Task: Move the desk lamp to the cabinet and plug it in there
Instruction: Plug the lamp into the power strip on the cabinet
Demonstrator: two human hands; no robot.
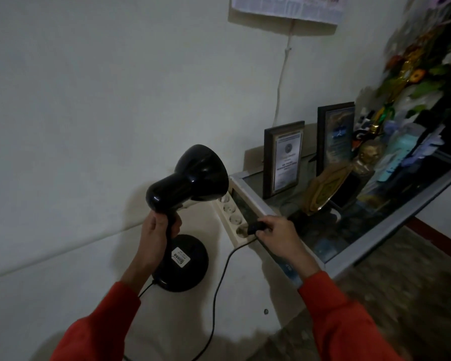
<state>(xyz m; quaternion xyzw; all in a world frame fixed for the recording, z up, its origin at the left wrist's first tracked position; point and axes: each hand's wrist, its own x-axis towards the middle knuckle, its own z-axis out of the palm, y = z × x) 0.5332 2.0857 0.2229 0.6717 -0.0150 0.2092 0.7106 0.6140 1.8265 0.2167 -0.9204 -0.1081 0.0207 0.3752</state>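
A black desk lamp [190, 175] hangs in the air in front of the white wall, its round base [184, 264] with a white label facing me. My left hand [158, 233] grips the lamp's neck just under the shade. My right hand [276, 234] holds the black plug [255, 227] against the lowest socket of a cream power strip [231, 217] fixed beside the glass-topped cabinet [370, 230]. The black cord [219, 280] loops down from the plug and back to the base.
On the cabinet stand two framed certificates [284, 160], a gold trophy [326, 188], a small bust and a bunch of artificial flowers [427, 61]. A white cable [281, 82] runs up the wall to a calendar. Brown floor lies at the lower right.
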